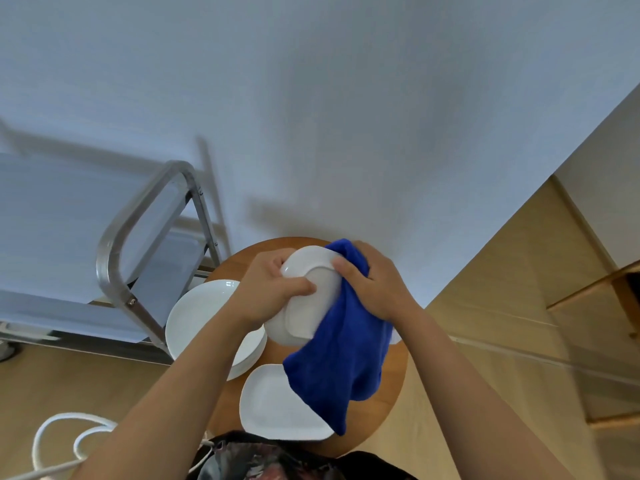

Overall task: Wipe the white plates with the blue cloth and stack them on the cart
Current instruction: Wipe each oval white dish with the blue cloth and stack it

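My left hand [273, 292] grips a white plate [308, 306] by its left rim and holds it tilted, underside toward me, above a round wooden table [391, 393]. Against the plate's right side my right hand [374, 282] holds the blue cloth [343, 358], which hangs down below the plate. A stack of round white plates [197, 313] sits on the table's left part, partly hidden by my left forearm. One squarish white plate [273, 407] lies at the table's near edge, with the cloth covering its right corner. The steel cart [114, 251] stands to the left.
The cart's shelves look bare from here, and its wheel [7, 351] rests on the wooden floor. A white cable [59, 438] loops on the floor at lower left. A white wall rises behind the table. Wooden furniture [602, 292] stands at the right.
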The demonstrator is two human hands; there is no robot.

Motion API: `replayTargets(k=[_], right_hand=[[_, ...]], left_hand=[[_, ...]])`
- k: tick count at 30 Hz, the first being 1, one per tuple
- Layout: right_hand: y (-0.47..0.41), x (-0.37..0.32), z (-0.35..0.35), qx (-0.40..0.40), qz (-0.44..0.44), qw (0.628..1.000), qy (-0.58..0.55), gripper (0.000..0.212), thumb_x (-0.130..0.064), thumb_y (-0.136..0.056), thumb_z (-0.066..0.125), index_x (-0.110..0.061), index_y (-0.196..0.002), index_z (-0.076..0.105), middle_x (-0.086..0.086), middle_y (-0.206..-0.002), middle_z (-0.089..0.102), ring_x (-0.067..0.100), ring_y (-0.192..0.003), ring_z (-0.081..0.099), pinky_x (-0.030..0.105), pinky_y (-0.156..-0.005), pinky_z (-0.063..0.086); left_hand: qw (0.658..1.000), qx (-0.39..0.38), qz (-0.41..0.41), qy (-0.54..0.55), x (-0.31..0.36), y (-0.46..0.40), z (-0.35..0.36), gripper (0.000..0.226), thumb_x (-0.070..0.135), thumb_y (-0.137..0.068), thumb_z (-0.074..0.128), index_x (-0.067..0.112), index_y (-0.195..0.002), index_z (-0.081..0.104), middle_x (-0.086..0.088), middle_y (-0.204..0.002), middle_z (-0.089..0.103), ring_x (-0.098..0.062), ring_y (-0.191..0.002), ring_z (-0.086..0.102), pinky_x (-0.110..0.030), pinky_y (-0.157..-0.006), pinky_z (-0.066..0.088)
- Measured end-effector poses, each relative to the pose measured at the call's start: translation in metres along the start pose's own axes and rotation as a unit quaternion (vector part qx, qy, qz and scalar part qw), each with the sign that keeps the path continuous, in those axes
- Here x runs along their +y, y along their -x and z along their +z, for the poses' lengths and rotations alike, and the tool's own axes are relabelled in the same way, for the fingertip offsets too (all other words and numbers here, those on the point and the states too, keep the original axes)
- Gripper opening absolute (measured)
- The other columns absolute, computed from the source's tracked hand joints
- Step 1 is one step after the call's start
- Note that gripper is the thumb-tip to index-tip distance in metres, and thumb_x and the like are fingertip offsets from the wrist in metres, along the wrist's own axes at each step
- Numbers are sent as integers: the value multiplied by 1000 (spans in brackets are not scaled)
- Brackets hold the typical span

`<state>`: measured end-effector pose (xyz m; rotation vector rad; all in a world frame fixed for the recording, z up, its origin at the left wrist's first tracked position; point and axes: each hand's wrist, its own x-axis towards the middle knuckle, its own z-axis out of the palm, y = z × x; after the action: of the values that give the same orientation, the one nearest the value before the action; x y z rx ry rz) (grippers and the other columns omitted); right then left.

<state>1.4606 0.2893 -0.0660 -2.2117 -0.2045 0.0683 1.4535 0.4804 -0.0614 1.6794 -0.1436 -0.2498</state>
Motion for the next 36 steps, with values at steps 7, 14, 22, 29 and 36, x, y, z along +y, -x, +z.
replayTargets(k=[7,14,22,29,36], right_hand=[[6,11,-14,67,56,991,-102,17,-41,-91,57,-44,-107,60,-23,-107,64,-6,-99,58,8,-78,44],[15,24,-16,86,140,962,-218,56,-39,-92,56,-35,-144,35,-17,-139,48,4,-123,48,29,-106,39],[20,22,6,235,258,904,-246,69,-66,-66,50,-31,-125,52,-5,-113,64,15,-101,61,38,-91,50],[18,9,6,238,267,900,-250,60,-64,-65,53,-35,-117,55,-7,-100,66,14,-91,64,35,-82,51],[26,8,-34,192,195,928,-252,9,-28,-88,63,-20,-93,62,-2,-89,68,11,-82,65,25,-73,52]], left_hand=[[994,34,4,104,6,-4,-6,38,29,-41,74,22,-78,71,5,-71,70,-13,-67,67,-22,-51,50],[971,80,-21,223,1,-8,-2,34,9,-47,71,14,-81,68,0,-68,70,-15,-61,67,-25,-47,51],[936,193,-56,289,1,-11,35,26,-6,-76,62,20,-76,67,3,-69,71,-21,-73,63,-34,-62,53],[935,187,-98,285,3,-7,57,15,17,-80,68,24,-92,62,1,-85,72,-22,-85,66,-32,-67,52],[873,-172,-204,409,-1,-7,14,73,70,-80,33,17,-117,69,-13,-121,66,-30,-103,67,-40,-76,58]])
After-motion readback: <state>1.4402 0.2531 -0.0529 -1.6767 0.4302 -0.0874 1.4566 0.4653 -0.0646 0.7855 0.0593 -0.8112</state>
